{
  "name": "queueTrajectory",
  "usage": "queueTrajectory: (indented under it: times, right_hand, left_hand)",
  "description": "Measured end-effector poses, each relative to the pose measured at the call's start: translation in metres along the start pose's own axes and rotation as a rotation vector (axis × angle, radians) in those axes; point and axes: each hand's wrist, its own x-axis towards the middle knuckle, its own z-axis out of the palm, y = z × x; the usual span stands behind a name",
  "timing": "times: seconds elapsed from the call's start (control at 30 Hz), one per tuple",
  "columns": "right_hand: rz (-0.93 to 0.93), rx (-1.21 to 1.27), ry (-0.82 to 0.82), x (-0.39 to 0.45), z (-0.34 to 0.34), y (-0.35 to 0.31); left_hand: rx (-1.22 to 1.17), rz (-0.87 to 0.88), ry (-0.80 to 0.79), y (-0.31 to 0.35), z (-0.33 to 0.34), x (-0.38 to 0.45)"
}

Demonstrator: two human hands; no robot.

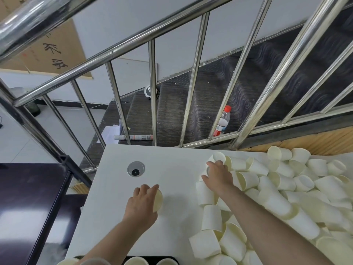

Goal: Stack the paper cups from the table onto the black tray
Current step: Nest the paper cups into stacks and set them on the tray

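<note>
my left hand [142, 202] curls around one paper cup [158, 200], holding it on its side just above the white bench [172, 217], a little nearer me than the round grommet [135, 168]. my right hand [217, 175] reaches to the right of the grommet and grips a cup at the edge of the heap of cups [286, 197] (most lie tipped over). the black tray [152, 257] sits at the bench's near edge, well below the grommet, with stacked cups [136, 261] in it.
</note>
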Motion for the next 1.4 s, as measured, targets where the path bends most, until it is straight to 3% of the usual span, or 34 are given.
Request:
queueTrajectory:
  times: [0.23,0.37,0.5,0.57,0.67,0.83,0.93,1.1,1.2,1.4]
  right_hand:
    - [-0.004,0.089,0.070,0.006,0.001,0.002]
    - [-0.062,0.165,0.186,0.005,-0.005,0.003]
    - [-0.135,0.572,0.313,0.002,-0.009,-0.005]
    - [-0.089,0.873,0.221,-0.006,-0.013,-0.017]
    - [0.073,1.301,-0.133,-0.023,-0.019,-0.036]
    - [0.160,1.611,-0.518,-0.042,-0.019,-0.049]
    - [0.138,1.497,-0.535,-0.047,-0.012,-0.050]
    - [-0.072,1.120,-0.201,-0.054,-0.005,-0.051]
    - [-0.221,0.960,-0.109,-0.056,0.001,-0.050]
    - [-0.204,0.629,-0.017,-0.054,0.011,-0.043]
  left_hand:
    - [0.004,0.033,-0.063,0.001,0.007,0.002]
    - [-0.062,0.039,-0.017,0.003,0.005,0.005]
    - [-0.233,0.046,0.093,0.010,-0.002,0.011]
    - [-0.357,0.043,0.145,0.017,-0.007,0.014]
    - [-0.543,0.061,0.239,0.024,-0.014,0.015]
    - [-0.718,0.116,0.326,0.029,-0.020,0.014]
    - [-0.699,0.117,0.347,0.027,-0.020,0.013]
    - [-0.495,0.172,0.321,0.023,-0.016,0.012]
    - [-0.395,0.203,0.296,0.025,-0.011,0.014]
    - [-0.226,0.171,0.161,0.031,-0.007,0.012]
